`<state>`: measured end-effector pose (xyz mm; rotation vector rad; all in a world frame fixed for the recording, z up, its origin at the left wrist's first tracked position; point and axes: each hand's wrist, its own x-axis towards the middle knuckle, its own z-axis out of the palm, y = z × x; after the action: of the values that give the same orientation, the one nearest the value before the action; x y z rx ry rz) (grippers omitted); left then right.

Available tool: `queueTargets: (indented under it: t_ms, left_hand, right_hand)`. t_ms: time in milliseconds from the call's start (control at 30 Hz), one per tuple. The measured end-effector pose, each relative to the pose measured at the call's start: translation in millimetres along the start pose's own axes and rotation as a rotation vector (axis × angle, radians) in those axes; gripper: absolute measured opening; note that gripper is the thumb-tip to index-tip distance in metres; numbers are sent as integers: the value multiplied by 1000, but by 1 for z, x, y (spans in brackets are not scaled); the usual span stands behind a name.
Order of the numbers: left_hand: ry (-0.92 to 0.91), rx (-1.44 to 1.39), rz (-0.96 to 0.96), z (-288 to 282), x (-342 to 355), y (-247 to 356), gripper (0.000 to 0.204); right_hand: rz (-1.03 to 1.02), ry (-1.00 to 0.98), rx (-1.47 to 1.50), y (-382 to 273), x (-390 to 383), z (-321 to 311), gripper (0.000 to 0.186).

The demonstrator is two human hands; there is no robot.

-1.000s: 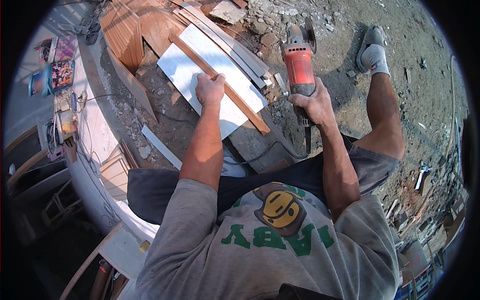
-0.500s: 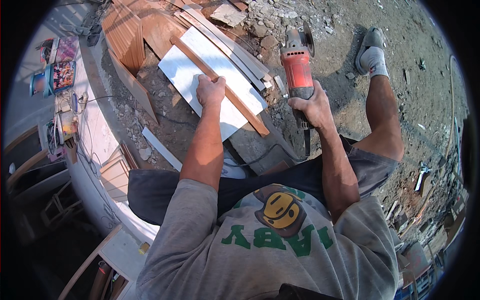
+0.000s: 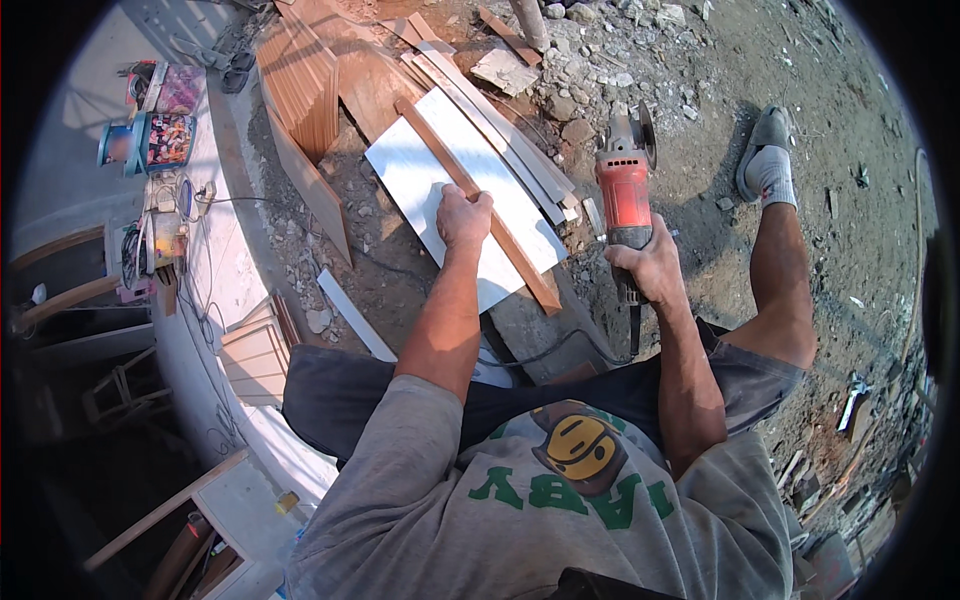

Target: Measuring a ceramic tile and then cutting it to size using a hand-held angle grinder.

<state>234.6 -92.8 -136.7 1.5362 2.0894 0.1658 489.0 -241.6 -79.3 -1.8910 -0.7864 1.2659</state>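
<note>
A white tile panel [image 3: 415,180] lies slantwise on the ground in front of me, with a narrow brown wooden strip [image 3: 527,268] across it. My left hand [image 3: 465,217] is closed on the strip near its middle, over the panel. Off the panel's right side, my right hand [image 3: 652,265] grips a red angle grinder [image 3: 627,192] by its rear body. The grinder's disc [image 3: 648,135] points away from me, apart from the panel. Its dark cord [image 3: 570,338] loops back near my lap. Whether the disc is spinning I cannot tell.
Brown ribbed boards [image 3: 300,85] lean at the far left, and long strips [image 3: 490,130] lie beyond the panel. Rubble [image 3: 590,60] covers the far ground. A ledge [image 3: 225,250] with cables and a patterned bucket [image 3: 165,142] runs along the left. My sandalled foot [image 3: 770,160] rests at right.
The whole view has shifted, so everything appears lower and farther right. Both hands keep their holds on the wooden strip and the angle grinder.
</note>
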Motion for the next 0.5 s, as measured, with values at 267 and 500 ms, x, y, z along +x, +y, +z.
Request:
queueTargets:
  t_ms: [267, 500]
  left_hand:
    - [-4, -29, -25, -3, 0, 3, 52]
    - [52, -33, 9, 3, 4, -2, 51]
  right_hand:
    - [16, 0, -11, -2, 1, -2, 66]
    - [27, -10, -4, -2, 1, -2, 64]
